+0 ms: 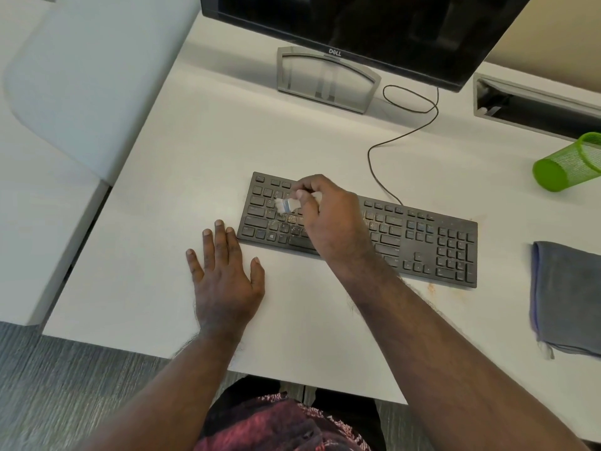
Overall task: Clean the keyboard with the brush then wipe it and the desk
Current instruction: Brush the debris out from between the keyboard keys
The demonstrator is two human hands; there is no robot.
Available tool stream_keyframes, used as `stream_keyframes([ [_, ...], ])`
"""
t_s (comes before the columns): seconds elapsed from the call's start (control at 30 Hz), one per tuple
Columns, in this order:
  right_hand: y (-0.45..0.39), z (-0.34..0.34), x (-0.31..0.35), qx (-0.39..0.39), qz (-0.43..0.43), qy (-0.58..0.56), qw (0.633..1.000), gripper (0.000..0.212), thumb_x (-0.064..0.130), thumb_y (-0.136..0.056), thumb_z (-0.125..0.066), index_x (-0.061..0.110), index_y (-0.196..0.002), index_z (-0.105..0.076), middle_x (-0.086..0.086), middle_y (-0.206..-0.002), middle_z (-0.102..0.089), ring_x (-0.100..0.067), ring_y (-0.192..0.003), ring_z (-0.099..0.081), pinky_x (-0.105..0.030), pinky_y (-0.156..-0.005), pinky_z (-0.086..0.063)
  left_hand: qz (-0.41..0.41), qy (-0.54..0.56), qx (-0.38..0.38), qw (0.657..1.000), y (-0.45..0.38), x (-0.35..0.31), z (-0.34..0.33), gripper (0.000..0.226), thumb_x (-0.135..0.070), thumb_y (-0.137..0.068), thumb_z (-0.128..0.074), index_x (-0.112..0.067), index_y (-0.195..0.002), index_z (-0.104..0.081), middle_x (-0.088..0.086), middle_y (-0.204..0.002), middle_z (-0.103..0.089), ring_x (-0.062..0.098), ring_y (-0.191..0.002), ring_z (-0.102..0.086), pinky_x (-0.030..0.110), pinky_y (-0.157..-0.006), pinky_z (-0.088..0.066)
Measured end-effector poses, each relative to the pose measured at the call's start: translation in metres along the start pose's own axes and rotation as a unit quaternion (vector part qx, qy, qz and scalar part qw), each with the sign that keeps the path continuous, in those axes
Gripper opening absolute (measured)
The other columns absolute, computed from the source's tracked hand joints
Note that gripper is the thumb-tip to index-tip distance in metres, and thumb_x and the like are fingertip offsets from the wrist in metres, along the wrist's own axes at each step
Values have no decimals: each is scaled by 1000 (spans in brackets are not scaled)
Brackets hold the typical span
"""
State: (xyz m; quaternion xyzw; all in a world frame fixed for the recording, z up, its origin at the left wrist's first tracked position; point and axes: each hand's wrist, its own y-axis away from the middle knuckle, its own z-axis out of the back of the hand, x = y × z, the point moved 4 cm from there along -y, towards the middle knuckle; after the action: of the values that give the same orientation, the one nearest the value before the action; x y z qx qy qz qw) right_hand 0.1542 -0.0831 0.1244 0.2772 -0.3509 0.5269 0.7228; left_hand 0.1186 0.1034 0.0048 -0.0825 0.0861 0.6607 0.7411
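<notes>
A black keyboard (422,236) lies across the middle of the white desk (195,157), with brownish crumbs on its left and middle keys. My right hand (328,219) grips a small pale brush (286,205) over the keyboard's left half, bristles pointing left onto the keys. The brush is motion-blurred. My left hand (224,275) rests flat on the desk, fingers straight, just left of the keyboard's near left corner. A folded grey cloth (566,297) lies on the desk at the right edge of view.
A black monitor (357,24) on a grey stand (325,79) sits behind the keyboard, whose cable (406,125) loops across the desk. A green mesh cup (566,164) lies on its side at right. A cable tray slot (533,105) is far right. An orange stain (431,288) marks the desk.
</notes>
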Motion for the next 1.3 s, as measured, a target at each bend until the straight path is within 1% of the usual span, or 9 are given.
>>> stream_keyframes([
  [0.2, 3, -9, 1, 37, 2, 29, 999, 12, 24, -98, -57, 24, -101, -68, 8, -88, -72, -2, -67, -63, -19, -55, -51, 0, -1, 4, 1000, 0, 0, 0, 75, -45, -97, -33, -1, -158, -30, 13, -169, -18, 31, -157, -14, 60, -125, -10],
  [0.3, -1, 1, 1, 9, -5, 15, 1000, 12, 22, -97, -57, 22, -102, -69, 9, -86, -71, 0, -61, -60, -15, -49, -44, 1, -3, 3, 1000, 0, 0, 0, 75, -44, -97, -33, -1, -157, -31, 13, -169, -18, 32, -157, -15, 60, -124, -11],
  [0.37, -3, 3, 0, 0, -13, 10, 1000, 13, 21, -97, -58, 22, -102, -69, 9, -87, -72, -1, -64, -62, -17, -51, -48, 1, -2, 4, 1000, 0, 0, 0, 75, -44, -96, -34, -1, -157, -31, 13, -169, -18, 32, -157, -15, 60, -124, -11],
  [0.5, 2, -9, 2, 45, -8, 37, 998, 14, 25, -98, -56, 23, -104, -68, 6, -90, -72, 1, -66, -62, -13, -51, -47, -1, 2, -3, 1000, 0, 0, 0, 74, -43, -97, -35, 0, -157, -31, 14, -169, -19, 33, -156, -16, 61, -124, -12],
  [0.57, 5, -17, 7, 63, 3, 22, 998, 16, 24, -99, -55, 21, -107, -69, 6, -92, -71, 6, -59, -58, -8, -46, -41, -2, 4, -1, 1000, 1, 0, 0, 74, -43, -97, -35, 0, -157, -31, 14, -169, -19, 33, -156, -16, 61, -124, -11],
  [0.7, 7, -28, 15, 75, 36, 22, 996, 15, 25, -99, -56, 21, -106, -69, 6, -91, -72, 11, -49, -50, -10, -43, -31, -2, 1, 10, 1000, 0, 1, 0, 75, -44, -97, -32, 0, -158, -29, 13, -170, -16, 32, -157, -13, 61, -124, -11],
  [0.87, 5, -14, 11, 45, 33, 11, 998, 16, 22, -99, -56, 18, -108, -69, 5, -89, -71, 6, -51, -52, -10, -44, -35, -1, -1, 5, 1000, 0, 0, 0, 74, -44, -97, -33, -1, -158, -29, 13, -169, -17, 32, -157, -15, 62, -124, -12],
  [1.1, 23, -8, 0, 105, 10, 69, 992, 13, 27, -99, -55, 28, -102, -67, 11, -95, -72, 1, -42, -48, -12, -40, -29, -5, -1, -4, 1000, 1, 1, 0, 74, -43, -97, -35, 0, -157, -31, 14, -169, -19, 33, -156, -16, 61, -124, -12],
  [1.3, 20, -6, 8, 61, 27, 48, 997, 15, 24, -100, -55, 21, -107, -68, 7, -90, -71, 6, -50, -50, -10, -43, -34, -4, 0, 9, 1000, 1, 0, 0, 76, -45, -97, -31, -1, -158, -27, 13, -170, -16, 31, -157, -13, 61, -125, -10],
])
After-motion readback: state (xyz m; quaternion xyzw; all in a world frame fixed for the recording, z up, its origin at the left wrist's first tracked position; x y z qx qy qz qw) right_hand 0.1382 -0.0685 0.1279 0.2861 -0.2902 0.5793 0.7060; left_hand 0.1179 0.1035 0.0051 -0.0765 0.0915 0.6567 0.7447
